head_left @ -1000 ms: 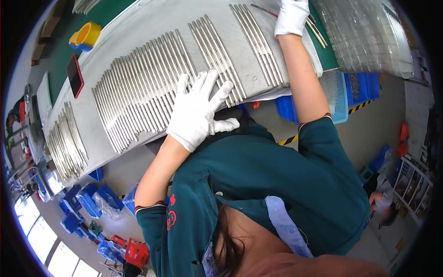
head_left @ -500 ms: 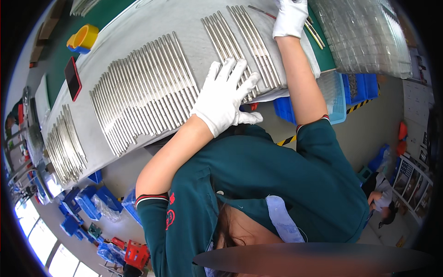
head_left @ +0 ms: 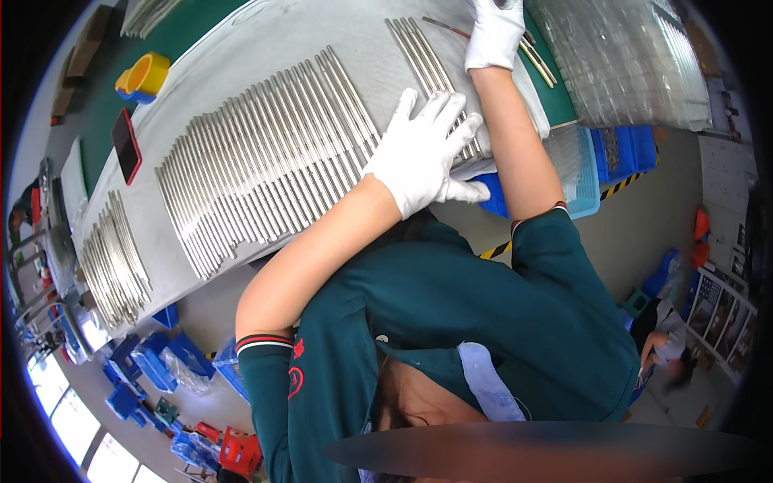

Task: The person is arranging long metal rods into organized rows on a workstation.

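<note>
My left hand [head_left: 423, 153], in a white glove, lies over the near part of a small group of silver metal rods [head_left: 417, 52]. Its fingers are spread and it grips nothing. Just left of it, a long row of similar rods [head_left: 266, 153] lies side by side on a grey cloth [head_left: 354, 40]. My right hand [head_left: 493, 36], also gloved in white, reaches to the far edge of the view. The frame cuts off its fingertips, so whether it holds anything is hidden. Near it lies a thin tool with a red part [head_left: 447, 27].
More rods [head_left: 113, 258] lie at the left end of the table. A red-edged phone [head_left: 126, 141] and a yellow tape roll [head_left: 148, 74] are at the far left. Plastic-wrapped stock [head_left: 624, 64] sits at the right, above blue bins [head_left: 616, 153]. Another person [head_left: 667, 338] is at the far right.
The gap between the long row and the rods to its right has shifted, and the long row now reaches farther right. My left hand has moved right; my right hand has shifted slightly left.
</note>
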`<state>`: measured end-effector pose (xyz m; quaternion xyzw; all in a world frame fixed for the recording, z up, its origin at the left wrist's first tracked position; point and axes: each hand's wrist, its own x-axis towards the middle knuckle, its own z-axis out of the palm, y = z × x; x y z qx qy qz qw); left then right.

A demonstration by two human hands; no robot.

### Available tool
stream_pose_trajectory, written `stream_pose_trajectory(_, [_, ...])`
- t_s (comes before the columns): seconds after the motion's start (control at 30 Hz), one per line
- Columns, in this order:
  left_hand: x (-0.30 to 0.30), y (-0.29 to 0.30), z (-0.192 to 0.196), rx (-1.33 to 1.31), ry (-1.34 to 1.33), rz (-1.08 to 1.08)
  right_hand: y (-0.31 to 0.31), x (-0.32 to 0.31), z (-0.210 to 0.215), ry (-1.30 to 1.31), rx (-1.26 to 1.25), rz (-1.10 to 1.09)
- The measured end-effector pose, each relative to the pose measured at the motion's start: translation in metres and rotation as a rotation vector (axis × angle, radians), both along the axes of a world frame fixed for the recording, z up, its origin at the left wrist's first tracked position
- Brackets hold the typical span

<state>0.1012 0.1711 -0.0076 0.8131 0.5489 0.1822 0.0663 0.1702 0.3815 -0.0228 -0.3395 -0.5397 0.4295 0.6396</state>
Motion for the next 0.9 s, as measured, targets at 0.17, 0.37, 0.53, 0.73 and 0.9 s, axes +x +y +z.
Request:
stream_pose_trajectory(0.17, [-0.007,0.001,-0.004,0.007,0.069,0.012,-0.001,0.003,0.002,0.025,-0.011,0.000])
stream_pose_trajectory(0.37, [-0.029,-0.040,0.020,-0.134,0.119,0.128,-0.005,0.001,0.008,0.031,-0.013,0.005])
stream_pose_trajectory(0.53, [-0.046,-0.075,0.012,-0.143,0.109,0.211,-0.004,0.001,0.003,-0.032,-0.003,-0.022])
stream_pose_trajectory(0.73, [-0.051,-0.089,0.002,-0.093,0.091,0.272,-0.001,0.001,0.000,-0.045,0.009,-0.015])
stream_pose_trajectory(0.9, [-0.049,-0.088,0.001,-0.090,0.125,0.274,0.002,0.003,-0.003,-0.096,0.022,-0.029])
